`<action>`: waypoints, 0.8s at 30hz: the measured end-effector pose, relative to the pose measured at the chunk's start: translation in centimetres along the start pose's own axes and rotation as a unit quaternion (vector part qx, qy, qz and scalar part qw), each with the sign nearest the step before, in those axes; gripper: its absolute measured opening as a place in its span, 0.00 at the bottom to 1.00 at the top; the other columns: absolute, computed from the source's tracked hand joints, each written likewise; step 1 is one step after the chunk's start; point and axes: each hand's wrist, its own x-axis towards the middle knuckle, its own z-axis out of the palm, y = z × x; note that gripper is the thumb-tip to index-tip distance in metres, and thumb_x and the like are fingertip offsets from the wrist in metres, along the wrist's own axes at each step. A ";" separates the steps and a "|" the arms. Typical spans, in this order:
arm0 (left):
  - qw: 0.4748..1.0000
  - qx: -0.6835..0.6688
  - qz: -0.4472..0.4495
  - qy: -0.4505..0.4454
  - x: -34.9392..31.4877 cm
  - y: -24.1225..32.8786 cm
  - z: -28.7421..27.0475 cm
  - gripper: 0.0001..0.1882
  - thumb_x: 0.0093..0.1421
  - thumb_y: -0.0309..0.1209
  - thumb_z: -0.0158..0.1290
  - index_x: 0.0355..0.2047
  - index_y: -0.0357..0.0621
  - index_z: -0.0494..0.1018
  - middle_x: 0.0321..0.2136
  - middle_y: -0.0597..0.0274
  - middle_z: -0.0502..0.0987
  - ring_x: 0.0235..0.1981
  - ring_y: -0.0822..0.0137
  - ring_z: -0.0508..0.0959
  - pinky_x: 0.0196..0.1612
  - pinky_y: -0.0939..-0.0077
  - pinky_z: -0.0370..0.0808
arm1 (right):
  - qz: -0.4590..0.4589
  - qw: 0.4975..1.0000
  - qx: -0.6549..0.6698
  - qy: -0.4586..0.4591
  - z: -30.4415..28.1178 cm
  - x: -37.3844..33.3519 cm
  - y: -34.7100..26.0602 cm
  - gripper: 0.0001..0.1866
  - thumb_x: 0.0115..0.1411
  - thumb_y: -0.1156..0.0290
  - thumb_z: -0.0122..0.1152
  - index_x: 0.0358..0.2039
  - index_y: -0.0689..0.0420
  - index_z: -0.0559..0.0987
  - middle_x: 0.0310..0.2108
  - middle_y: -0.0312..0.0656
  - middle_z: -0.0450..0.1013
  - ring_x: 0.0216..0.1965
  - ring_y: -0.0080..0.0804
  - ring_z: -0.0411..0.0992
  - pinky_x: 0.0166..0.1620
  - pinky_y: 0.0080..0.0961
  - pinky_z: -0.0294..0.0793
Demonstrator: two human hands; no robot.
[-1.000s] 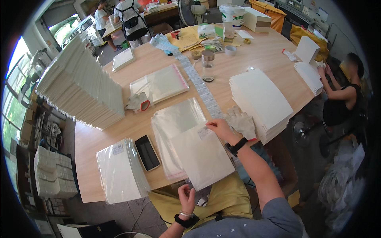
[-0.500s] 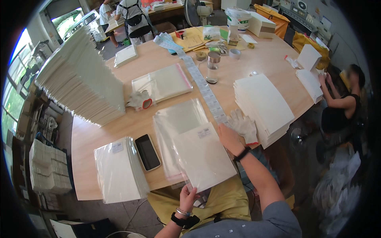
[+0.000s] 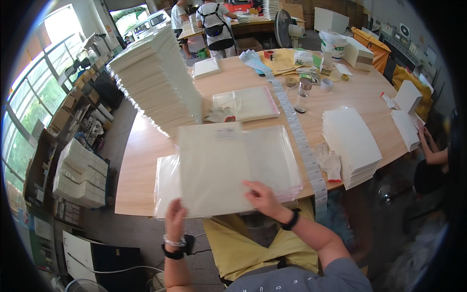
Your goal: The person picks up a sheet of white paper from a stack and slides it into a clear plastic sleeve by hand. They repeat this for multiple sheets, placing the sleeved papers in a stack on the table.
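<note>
A flat white packet in a clear plastic bag point(image 3: 214, 170), with a small printed label near its top edge, is held over the near left part of the table. My left hand point(image 3: 175, 214) pinches its lower left corner. At the lower right side of the packet is my right hand point(image 3: 266, 200), its index finger stretched over the edge and the fingers apart. Beneath the packet, a stack of bagged packets point(image 3: 167, 170) shows at the left and clear plastic bags point(image 3: 277, 155) at the right. A long strip of labels point(image 3: 302, 141) runs to the near edge.
A tall stack of white sheets point(image 3: 163, 78) stands at the left. On the right are a white stack point(image 3: 351, 141) and a glove point(image 3: 330, 163). A glass bottle point(image 3: 302, 97), more bags point(image 3: 258, 104) and a fan point(image 3: 283, 29) are farther off. Another person's hands point(image 3: 425, 138) work at right.
The labelled packet has moved left over the bagged stack, covering the phone. My right hand has left the label strip's end and come to the packet. The view has shifted left.
</note>
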 end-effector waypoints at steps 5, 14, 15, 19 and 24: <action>0.981 0.164 0.019 0.104 2.3 -6.6 -12.9 0.21 0.53 0.24 0.38 0.50 0.34 0.59 0.38 0.61 0.68 0.32 0.74 0.67 0.36 0.81 0.66 | -0.108 0.982 -0.049 -0.144 12.4 3.7 3.0 0.17 0.54 0.66 0.52 0.43 0.61 0.71 0.26 0.50 0.69 0.27 0.43 0.68 0.31 0.31 0.68; 0.915 0.329 0.056 0.229 2.8 -10.7 -13.8 0.26 0.55 0.27 0.42 0.52 0.27 0.54 0.54 0.42 0.55 0.54 0.54 0.58 0.57 0.66 0.50 | -0.017 0.988 0.039 -0.148 11.3 3.4 4.0 0.17 0.57 0.66 0.49 0.47 0.57 0.70 0.27 0.43 0.71 0.25 0.33 0.69 0.31 0.22 0.69; 0.860 0.393 0.132 0.298 1.9 -7.8 -10.1 0.24 0.55 0.27 0.43 0.52 0.28 0.55 0.54 0.43 0.55 0.54 0.53 0.58 0.57 0.64 0.50 | 0.030 0.984 0.113 -0.132 9.0 2.8 4.2 0.17 0.58 0.67 0.48 0.46 0.57 0.70 0.27 0.39 0.70 0.26 0.27 0.68 0.31 0.20 0.68; 0.932 0.262 0.224 0.108 -2.6 -3.1 -0.7 0.15 0.57 0.29 0.44 0.42 0.31 0.63 0.39 0.49 0.70 0.43 0.57 0.69 0.46 0.66 0.63 | 0.232 0.944 0.231 -0.043 -3.5 -1.5 2.2 0.11 0.58 0.68 0.48 0.38 0.59 0.73 0.24 0.31 0.69 0.24 0.14 0.66 0.27 0.12 0.66; 0.915 0.294 0.148 -0.234 -0.6 -5.6 14.5 0.14 0.54 0.31 0.47 0.41 0.41 0.66 0.35 0.53 0.72 0.42 0.55 0.69 0.46 0.58 0.63 | 0.274 0.891 0.168 0.321 -21.0 -8.3 0.5 0.08 0.57 0.70 0.49 0.31 0.60 0.74 0.24 0.35 0.71 0.24 0.19 0.68 0.29 0.15 0.69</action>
